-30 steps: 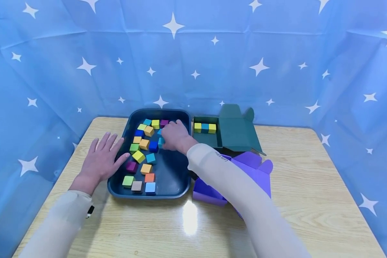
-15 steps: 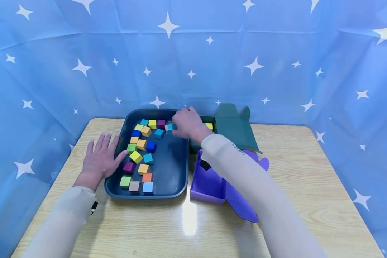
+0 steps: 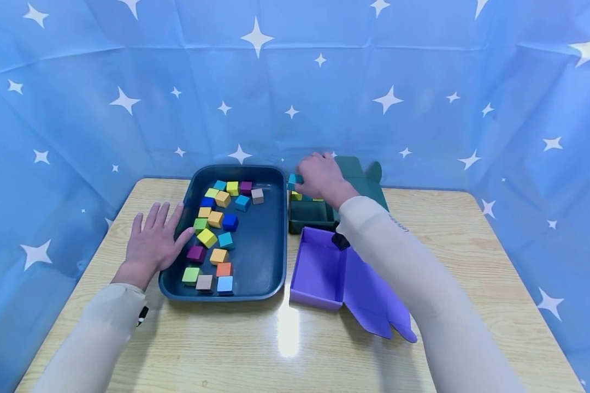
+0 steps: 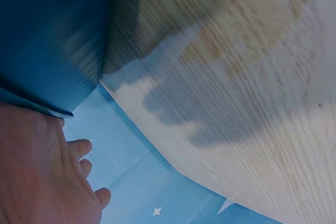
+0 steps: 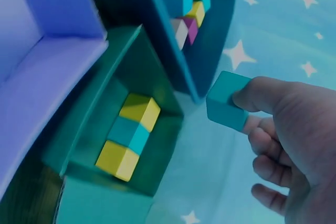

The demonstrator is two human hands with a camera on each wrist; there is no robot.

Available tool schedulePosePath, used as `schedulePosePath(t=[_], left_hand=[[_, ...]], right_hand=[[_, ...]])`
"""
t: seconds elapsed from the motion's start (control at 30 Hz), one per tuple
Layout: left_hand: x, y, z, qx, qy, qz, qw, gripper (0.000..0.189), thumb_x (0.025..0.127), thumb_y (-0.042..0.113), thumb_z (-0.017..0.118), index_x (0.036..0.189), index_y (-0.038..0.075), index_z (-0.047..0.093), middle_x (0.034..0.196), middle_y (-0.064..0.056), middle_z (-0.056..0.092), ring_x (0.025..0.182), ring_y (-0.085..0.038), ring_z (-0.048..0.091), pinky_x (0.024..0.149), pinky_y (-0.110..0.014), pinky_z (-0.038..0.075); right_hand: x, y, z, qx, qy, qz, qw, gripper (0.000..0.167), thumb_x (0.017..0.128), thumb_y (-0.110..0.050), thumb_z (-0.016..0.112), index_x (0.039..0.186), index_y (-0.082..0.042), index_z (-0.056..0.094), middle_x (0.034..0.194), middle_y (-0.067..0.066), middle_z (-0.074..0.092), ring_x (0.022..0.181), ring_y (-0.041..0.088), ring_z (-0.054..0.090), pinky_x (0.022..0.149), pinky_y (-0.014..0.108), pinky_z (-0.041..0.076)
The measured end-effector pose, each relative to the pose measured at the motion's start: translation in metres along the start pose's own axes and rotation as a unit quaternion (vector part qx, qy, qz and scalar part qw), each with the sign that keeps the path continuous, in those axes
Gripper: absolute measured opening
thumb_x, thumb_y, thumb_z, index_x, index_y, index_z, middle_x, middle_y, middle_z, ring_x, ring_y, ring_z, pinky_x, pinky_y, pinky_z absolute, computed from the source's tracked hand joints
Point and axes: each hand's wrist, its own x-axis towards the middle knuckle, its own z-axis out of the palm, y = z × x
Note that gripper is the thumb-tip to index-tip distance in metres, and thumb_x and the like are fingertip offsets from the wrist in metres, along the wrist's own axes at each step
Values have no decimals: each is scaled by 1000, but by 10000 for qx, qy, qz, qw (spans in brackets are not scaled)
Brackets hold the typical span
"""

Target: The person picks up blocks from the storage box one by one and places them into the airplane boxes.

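Note:
My right hand [image 3: 319,176] pinches a teal cube [image 5: 227,99] between thumb and fingers, above the back left of the green box [image 3: 311,221]. Inside that box a row of two yellow cubes with a teal cube [image 5: 128,135] between them lies along one wall, seen in the right wrist view. My left hand [image 3: 153,243] rests with straight fingers at the left rim of the dark blue tray [image 3: 263,273]. Many coloured cubes lie loose in the tray, among them a dark blue cube [image 3: 230,222] and a pinkish-grey cube [image 3: 258,196].
A purple box [image 3: 319,273] with its lid folded out to the right stands in front of the green box. The green lid [image 3: 359,177] lies open to the right, partly behind my right hand. A blue star-patterned cloth [image 3: 295,82] hangs behind the wooden table [image 3: 236,349].
My right hand has lifted the teal cube from the tray and carried it right, over the green box. The left hand stays at the tray's rim.

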Motion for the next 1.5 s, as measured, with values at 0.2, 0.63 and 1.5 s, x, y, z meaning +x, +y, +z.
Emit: schedulePosePath(t=[0.2,0.63,1.5], left_hand=[[0,-1,1,-28,5,-26,10000,80,98,66,23,158,16,8,161,-26,11,148,-46,4,117,-67,-4],[1,1,1,-62,-16,-104,9999,78,98,65,25,158,18,7,161,-25,10,149,-46,3,117,-67,-4],[2,-1,1,-52,10,-79,10000,78,98,65,25,158,19,7,161,-25,11,149,-46,4,117,-67,-2]], right_hand=[[2,12,11,-87,-114,44,9999,22,93,-37,63,87,-16,67,98,3,66,110,28,53,113,54,31],[16,15,57,-89,-531,193,9984,25,91,-37,66,77,-17,61,84,1,61,94,24,52,89,41,38],[29,7,76,-501,-474,48,9976,20,91,-34,66,88,-15,67,100,3,68,101,25,56,93,41,40]])
